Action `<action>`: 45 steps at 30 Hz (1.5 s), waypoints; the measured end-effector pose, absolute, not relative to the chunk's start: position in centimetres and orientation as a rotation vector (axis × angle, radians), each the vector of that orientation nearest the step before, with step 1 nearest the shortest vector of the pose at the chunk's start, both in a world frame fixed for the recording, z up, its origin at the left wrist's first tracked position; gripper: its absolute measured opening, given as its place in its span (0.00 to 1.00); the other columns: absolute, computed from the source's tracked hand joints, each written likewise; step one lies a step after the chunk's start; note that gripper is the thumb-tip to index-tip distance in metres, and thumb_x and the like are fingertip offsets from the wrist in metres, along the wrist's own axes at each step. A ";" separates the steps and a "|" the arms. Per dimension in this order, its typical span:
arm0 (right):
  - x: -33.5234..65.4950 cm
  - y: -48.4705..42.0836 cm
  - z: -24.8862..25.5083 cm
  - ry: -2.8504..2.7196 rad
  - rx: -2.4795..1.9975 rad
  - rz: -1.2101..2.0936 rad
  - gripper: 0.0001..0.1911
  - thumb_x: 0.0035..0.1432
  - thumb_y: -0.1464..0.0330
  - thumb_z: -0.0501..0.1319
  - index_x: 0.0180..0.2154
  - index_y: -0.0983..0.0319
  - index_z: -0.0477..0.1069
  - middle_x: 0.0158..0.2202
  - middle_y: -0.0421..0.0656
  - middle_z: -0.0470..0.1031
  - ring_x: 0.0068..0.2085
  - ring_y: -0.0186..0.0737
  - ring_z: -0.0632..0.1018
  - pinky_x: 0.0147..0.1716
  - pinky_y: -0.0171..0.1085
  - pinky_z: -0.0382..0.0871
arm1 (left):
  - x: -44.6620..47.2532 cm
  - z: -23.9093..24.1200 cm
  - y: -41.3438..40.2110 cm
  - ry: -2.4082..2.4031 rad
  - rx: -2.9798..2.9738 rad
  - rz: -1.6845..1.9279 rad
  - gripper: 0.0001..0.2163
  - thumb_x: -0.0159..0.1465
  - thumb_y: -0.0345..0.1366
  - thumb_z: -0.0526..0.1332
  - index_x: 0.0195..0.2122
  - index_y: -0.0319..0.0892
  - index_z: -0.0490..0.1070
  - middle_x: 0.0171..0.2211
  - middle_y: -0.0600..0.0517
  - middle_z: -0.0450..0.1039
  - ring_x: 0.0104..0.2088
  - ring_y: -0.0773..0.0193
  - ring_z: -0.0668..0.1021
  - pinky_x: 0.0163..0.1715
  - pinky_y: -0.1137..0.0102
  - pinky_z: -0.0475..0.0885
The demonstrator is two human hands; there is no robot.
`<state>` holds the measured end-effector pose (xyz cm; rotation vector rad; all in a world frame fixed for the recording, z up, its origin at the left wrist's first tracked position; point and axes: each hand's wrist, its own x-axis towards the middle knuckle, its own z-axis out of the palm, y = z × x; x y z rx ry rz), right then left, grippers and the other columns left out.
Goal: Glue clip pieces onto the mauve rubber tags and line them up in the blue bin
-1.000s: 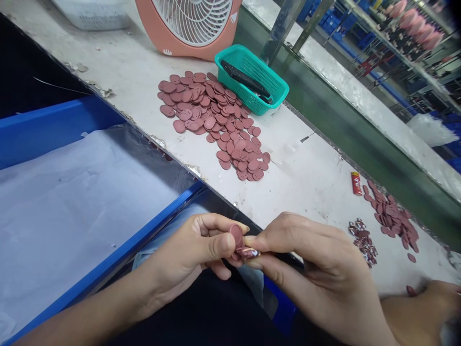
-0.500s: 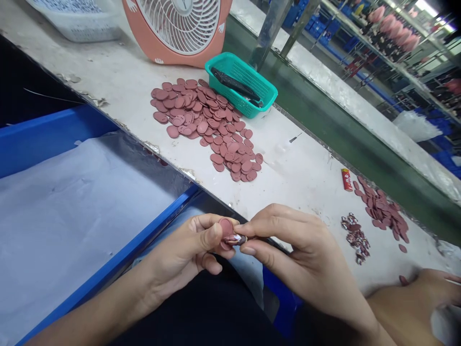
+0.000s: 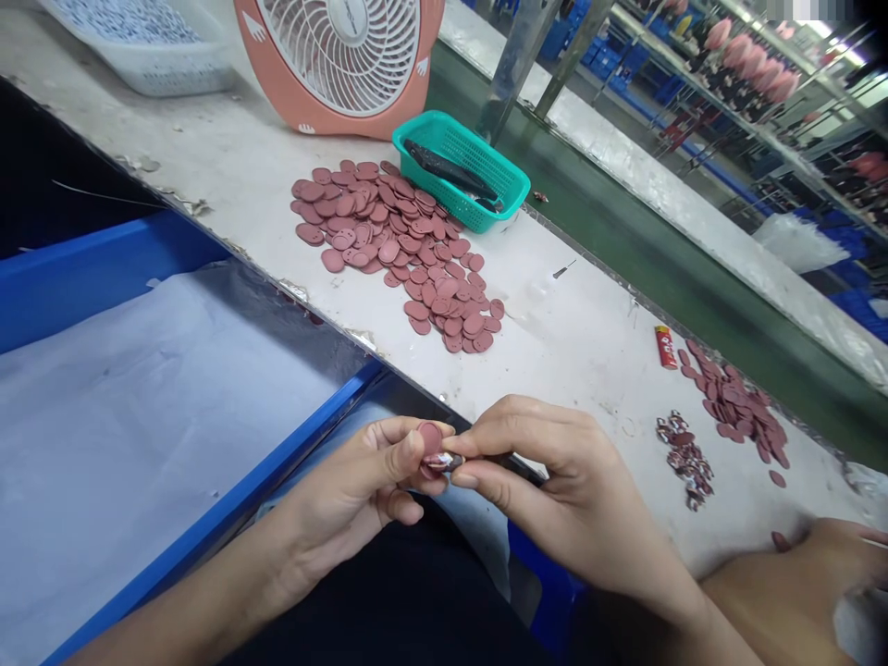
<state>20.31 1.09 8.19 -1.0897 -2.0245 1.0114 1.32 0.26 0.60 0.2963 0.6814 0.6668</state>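
My left hand (image 3: pixel 361 472) pinches a mauve oval rubber disc (image 3: pixel 430 437) between thumb and fingers. My right hand (image 3: pixel 555 481) presses a small patterned piece (image 3: pixel 444 460) against the disc's lower edge, and the fingertips of both hands nearly meet there. Beyond them on the white workbench (image 3: pixel 575 342) lies a large heap of mauve discs (image 3: pixel 395 240). A smaller heap of discs (image 3: pixel 735 407) and a little pile of patterned pieces (image 3: pixel 685 460) sit to the right. A co-worker's hand (image 3: pixel 825 564) rests at the lower right, near a lone disc.
A teal plastic basket (image 3: pixel 458 171) holds a dark object. A red lighter (image 3: pixel 666 347) lies on the bench, and a peach fan (image 3: pixel 339 55) and white basket (image 3: pixel 139 55) stand behind. Below the bench's near edge is a blue bin (image 3: pixel 208 481) lined with white sheeting.
My hands have drawn closer together around the disc and piece, covering more of them. The whole scene has shifted slightly left in the view.
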 end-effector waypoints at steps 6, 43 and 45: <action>20.1 1.2 7.7 -1.980 -1.098 1.041 0.05 0.62 0.72 0.68 0.41 0.60 0.79 0.33 0.40 0.80 0.33 0.33 0.79 0.33 0.32 0.74 | 0.9 0.3 0.5 0.620 0.320 0.690 0.19 0.51 0.51 0.76 0.33 0.39 0.82 0.28 0.52 0.70 0.26 0.71 0.73 0.17 0.84 0.68; 13.6 1.0 -1.8 -2.108 -0.985 -0.030 0.14 0.58 0.80 0.66 0.47 0.66 0.76 0.28 0.44 0.75 0.28 0.37 0.72 0.27 0.37 0.70 | -11.2 -13.1 11.5 1.872 0.975 0.873 0.10 0.67 0.40 0.65 0.44 0.39 0.76 0.45 0.47 0.78 0.43 0.56 0.80 0.43 0.57 0.78; 14.4 0.9 -2.1 -2.111 -1.021 -0.042 0.14 0.58 0.81 0.67 0.46 0.65 0.76 0.28 0.44 0.75 0.29 0.37 0.73 0.27 0.37 0.70 | -11.2 -14.7 13.2 1.931 1.085 0.741 0.11 0.68 0.40 0.64 0.48 0.40 0.75 0.48 0.46 0.77 0.46 0.54 0.80 0.46 0.54 0.77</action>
